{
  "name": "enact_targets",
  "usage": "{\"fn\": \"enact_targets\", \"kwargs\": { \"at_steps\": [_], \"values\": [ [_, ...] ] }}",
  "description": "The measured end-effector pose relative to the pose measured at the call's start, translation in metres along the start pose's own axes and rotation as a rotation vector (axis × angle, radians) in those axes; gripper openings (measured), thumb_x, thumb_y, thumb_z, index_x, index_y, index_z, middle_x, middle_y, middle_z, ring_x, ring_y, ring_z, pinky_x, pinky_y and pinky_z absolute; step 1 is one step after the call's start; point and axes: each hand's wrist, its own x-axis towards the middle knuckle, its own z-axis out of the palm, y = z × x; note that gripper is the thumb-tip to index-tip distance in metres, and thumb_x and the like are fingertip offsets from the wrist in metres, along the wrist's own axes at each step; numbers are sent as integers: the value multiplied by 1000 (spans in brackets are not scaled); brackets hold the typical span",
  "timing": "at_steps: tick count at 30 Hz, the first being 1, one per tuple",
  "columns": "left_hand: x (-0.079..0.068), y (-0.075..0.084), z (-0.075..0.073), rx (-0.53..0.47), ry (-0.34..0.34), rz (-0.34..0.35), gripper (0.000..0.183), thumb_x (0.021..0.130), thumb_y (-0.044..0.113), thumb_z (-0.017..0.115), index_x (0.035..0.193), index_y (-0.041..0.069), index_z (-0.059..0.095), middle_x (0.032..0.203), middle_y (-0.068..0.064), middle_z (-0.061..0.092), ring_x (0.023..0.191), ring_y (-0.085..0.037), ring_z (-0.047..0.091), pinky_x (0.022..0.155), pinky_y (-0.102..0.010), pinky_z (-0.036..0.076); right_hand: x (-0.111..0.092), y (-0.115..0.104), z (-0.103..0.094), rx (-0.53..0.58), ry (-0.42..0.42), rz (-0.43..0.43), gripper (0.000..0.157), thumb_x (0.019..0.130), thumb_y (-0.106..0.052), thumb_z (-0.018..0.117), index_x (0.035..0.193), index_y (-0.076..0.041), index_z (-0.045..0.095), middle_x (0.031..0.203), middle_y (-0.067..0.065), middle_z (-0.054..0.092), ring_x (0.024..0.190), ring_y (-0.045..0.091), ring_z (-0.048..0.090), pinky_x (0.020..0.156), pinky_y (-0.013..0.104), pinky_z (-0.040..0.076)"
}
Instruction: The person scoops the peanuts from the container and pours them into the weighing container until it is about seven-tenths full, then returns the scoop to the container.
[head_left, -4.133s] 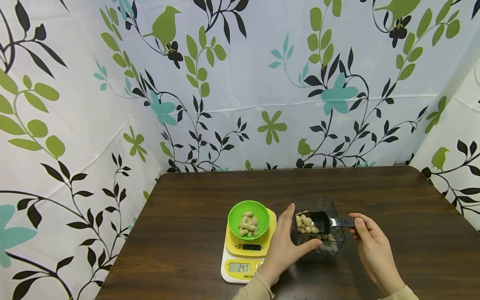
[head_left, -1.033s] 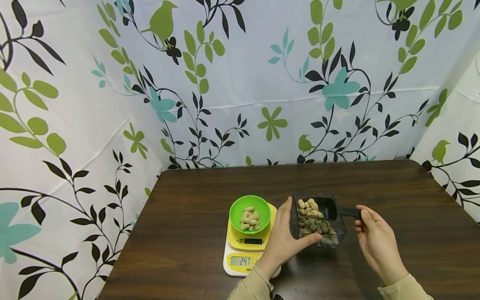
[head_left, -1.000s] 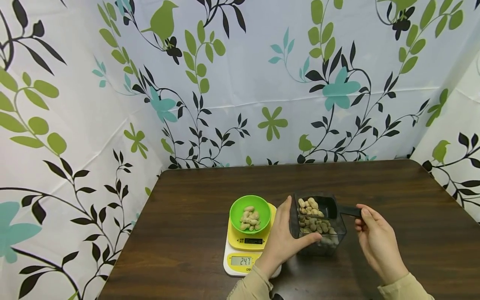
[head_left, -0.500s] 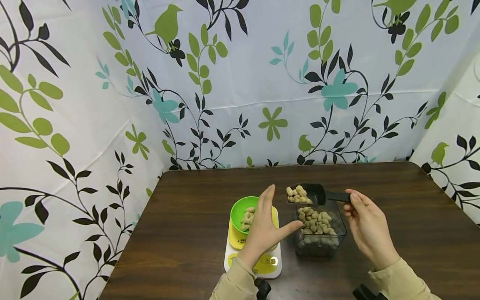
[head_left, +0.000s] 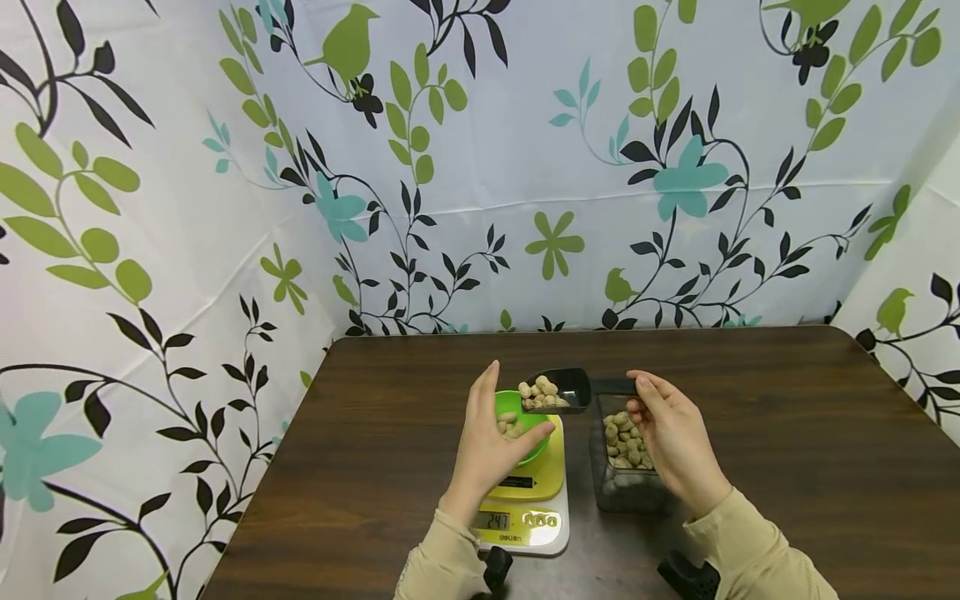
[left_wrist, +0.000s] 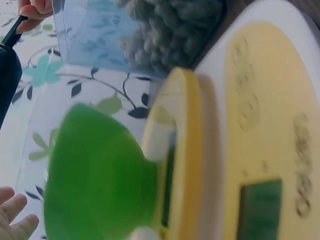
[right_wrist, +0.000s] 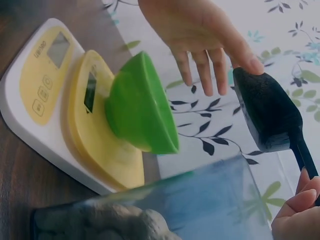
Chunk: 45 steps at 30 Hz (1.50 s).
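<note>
My right hand (head_left: 678, 437) grips the handle of a black scoop (head_left: 573, 390), which carries several unshelled peanuts (head_left: 542, 390). The scoop is level, its front edge over the rim of a green bowl (right_wrist: 142, 107). Inside the bowl lie more peanuts (head_left: 510, 427). My left hand (head_left: 483, 446) is raised over the bowl with fingers straight and thumb spread, holding nothing; in the right wrist view its thumb is right at the scoop's edge. Below, the bowl stands on a yellow and white kitchen scale (head_left: 553, 525) whose display reads 24.7.
A clear box (head_left: 626, 492) partly filled with peanuts stands right of the scale, partly behind my right hand. Both stand on a dark wooden table (head_left: 360, 467). A patterned curtain (head_left: 480, 167) hangs behind it.
The scoop has come up out of the clear box with peanuts and moved left to the bowl. My left hand has let go of the box and shifted left over the bowl.
</note>
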Motion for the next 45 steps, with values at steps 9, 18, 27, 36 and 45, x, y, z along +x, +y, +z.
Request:
{"fn": "enact_targets", "kwargs": {
  "at_steps": [9,18,27,36,45],
  "values": [
    [-15,-24,3,59,34,-78,101,72,54,73,150,23,17,152,-9,24,138,-33,29,102,-59,36,6,10,8,-131,1,55,40,100,-35,38,128,-7,42,82,-8,37,72,5,38,66,19,34],
    [-18,-40,12,96,41,-114,111,68,55,76,151,19,11,152,-17,18,138,-38,24,99,-62,36,13,7,13,-253,7,27,44,100,-36,38,131,-5,43,83,-4,35,72,8,36,64,21,33],
    [-19,-40,16,112,26,-159,118,63,60,77,151,22,7,152,-16,18,138,-40,26,99,-60,38,14,6,15,-407,21,1,45,99,-40,41,130,-9,48,87,-1,38,81,13,41,71,24,39],
    [-19,-39,17,110,24,-171,117,63,60,77,151,22,10,152,-11,21,138,-35,28,100,-58,38,15,7,16,-494,8,-15,47,97,-46,41,129,-12,49,112,5,52,89,18,45,77,27,41],
    [-18,-39,17,115,20,-169,118,62,61,77,151,22,10,152,-11,21,137,-34,29,101,-56,38,13,4,17,-565,23,-82,42,95,-46,46,124,-15,53,95,1,56,85,16,49,71,24,43]
  ]
}}
